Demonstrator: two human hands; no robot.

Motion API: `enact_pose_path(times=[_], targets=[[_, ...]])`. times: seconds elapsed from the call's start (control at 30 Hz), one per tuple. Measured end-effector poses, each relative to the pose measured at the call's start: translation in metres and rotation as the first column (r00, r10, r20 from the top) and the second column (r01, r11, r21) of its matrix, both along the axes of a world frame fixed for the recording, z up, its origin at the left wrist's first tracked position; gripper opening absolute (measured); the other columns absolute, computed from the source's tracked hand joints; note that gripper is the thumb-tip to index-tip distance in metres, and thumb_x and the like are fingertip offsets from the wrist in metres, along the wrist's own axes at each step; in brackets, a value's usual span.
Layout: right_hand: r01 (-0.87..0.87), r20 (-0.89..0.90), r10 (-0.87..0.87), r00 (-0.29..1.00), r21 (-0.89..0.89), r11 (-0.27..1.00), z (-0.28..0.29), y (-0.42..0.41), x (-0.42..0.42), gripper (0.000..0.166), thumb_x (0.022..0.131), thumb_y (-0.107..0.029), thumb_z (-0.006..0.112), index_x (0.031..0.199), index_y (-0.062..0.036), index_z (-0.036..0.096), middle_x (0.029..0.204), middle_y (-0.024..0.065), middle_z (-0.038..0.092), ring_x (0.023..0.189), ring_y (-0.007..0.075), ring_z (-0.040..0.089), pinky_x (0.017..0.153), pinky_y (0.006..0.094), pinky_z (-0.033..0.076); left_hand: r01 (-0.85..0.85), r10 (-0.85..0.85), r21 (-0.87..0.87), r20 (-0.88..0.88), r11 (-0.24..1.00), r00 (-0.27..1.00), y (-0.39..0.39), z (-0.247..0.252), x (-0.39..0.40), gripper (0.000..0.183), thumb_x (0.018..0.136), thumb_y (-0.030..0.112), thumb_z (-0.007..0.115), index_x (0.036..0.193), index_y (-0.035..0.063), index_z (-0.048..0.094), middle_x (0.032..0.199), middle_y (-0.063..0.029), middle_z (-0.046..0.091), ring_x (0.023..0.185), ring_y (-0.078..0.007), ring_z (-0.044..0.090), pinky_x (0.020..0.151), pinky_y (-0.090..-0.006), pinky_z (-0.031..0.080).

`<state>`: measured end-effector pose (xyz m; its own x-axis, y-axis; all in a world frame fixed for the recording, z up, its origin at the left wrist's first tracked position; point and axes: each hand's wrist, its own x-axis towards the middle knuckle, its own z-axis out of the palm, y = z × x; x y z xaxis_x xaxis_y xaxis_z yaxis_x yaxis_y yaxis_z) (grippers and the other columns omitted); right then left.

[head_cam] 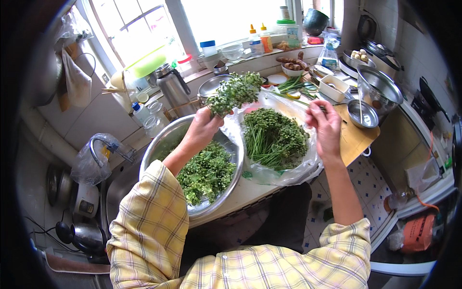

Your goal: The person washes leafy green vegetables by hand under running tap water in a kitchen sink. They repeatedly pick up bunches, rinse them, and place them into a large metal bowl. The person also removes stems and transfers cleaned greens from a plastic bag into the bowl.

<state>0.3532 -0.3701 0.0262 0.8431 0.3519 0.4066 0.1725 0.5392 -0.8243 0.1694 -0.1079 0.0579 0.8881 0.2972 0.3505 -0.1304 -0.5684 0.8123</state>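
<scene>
My left hand [206,124] is closed around a bunch of green flower-bud stalks [236,92], held up over the gap between a steel basin and a plastic bag. My right hand [325,126] is raised beyond the bag's right side, its fingertips pinched on a thin green stem [297,100]. Below the left forearm, the large stainless steel basin [236,173] holds loose green bud clusters [207,173]. More budded stalks with long stems [274,139] lie in the opened clear plastic bag [312,166], right of the basin.
A wooden cutting board [361,139] carries a small steel bowl [362,113] at the right. Behind stand a thermos [173,88], glass jars [153,123] and a cream plastic container [334,88]. The sink [121,188] with its plastic-wrapped faucet [95,153] is at the left.
</scene>
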Motion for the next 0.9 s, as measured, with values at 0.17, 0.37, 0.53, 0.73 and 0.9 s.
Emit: enact_pose_path(times=[0.17, 0.37, 0.53, 0.73, 0.9], targets=[[-0.076, 0.084, 0.095, 0.992, -0.201, 0.977, -0.016, -0.014, -0.014, 0.01, 0.096, -0.012, 0.061, 0.099, -0.0023, 0.063, 0.083, 0.0057, 0.067, 0.07, 0.0078, 0.062, 0.061, 0.0203, 0.049, -0.116, 0.11, 0.163, 0.042, 0.98, 0.993, 0.025, 0.002, -0.02, 0.022, 0.101, 0.021, 0.055, 0.112, 0.0057, 0.067, 0.072, 0.0081, 0.05, 0.062, -0.0025, 0.04, 0.053, -0.0215, 0.032], [0.333, 0.694, 0.147, 0.705, -0.507, 0.795, -0.021, -0.007, -0.022, 0.017, 0.083, -0.003, 0.067, 0.1, -0.0022, 0.068, 0.104, 0.0145, 0.069, 0.101, 0.0328, 0.065, 0.089, 0.0372, 0.049, -0.105, 0.089, 0.264, 0.071, 0.959, 0.993, 0.01, 0.002, -0.025, 0.013, 0.09, 0.006, 0.063, 0.095, -0.0046, 0.057, 0.071, -0.0076, 0.055, 0.067, -0.0148, 0.048, 0.062, -0.036, 0.043], [0.317, 0.671, 0.174, 0.721, -0.543, 0.778, -0.013, -0.009, -0.015, 0.015, 0.083, -0.003, 0.067, 0.097, -0.0025, 0.07, 0.1, 0.0128, 0.071, 0.096, 0.0308, 0.066, 0.083, 0.0359, 0.051, -0.099, 0.061, 0.393, 0.109, 0.914, 0.992, 0.014, -0.002, -0.027, 0.016, 0.085, 0.003, 0.066, 0.097, -0.0041, 0.058, 0.072, -0.0153, 0.057, 0.066, -0.0226, 0.053, 0.064, -0.039, 0.045], [0.416, 0.673, -0.124, 0.73, -0.292, 0.861, 0.041, -0.007, -0.039, 0.014, 0.087, -0.008, 0.07, 0.1, -0.0073, 0.072, 0.087, 0.0039, 0.071, 0.074, 0.0129, 0.063, 0.06, 0.0258, 0.045, -0.125, 0.141, 0.683, 0.032, 0.719, 0.989, -0.016, 0.015, -0.03, 0.041, 0.079, -0.003, 0.058, 0.119, 0.0004, 0.055, 0.085, -0.02, 0.063, 0.08, -0.0395, 0.063, 0.07, -0.0456, 0.049], [0.396, 0.932, -0.067, 0.356, -0.086, 0.914, 0.085, 0.023, -0.059, 0.021, 0.081, -0.011, 0.076, 0.101, -0.0079, 0.071, 0.098, 0.0075, 0.067, 0.096, 0.0222, 0.063, 0.079, 0.0336, 0.051, -0.088, 0.126, 0.81, 0.018, 0.579, 0.992, -0.025, 0.015, -0.026, 0.046, 0.079, 0.001, 0.061, 0.124, 0.005, 0.049, 0.082, -0.0149, 0.061, 0.073, -0.0357, 0.062, 0.062, -0.0468, 0.047]])
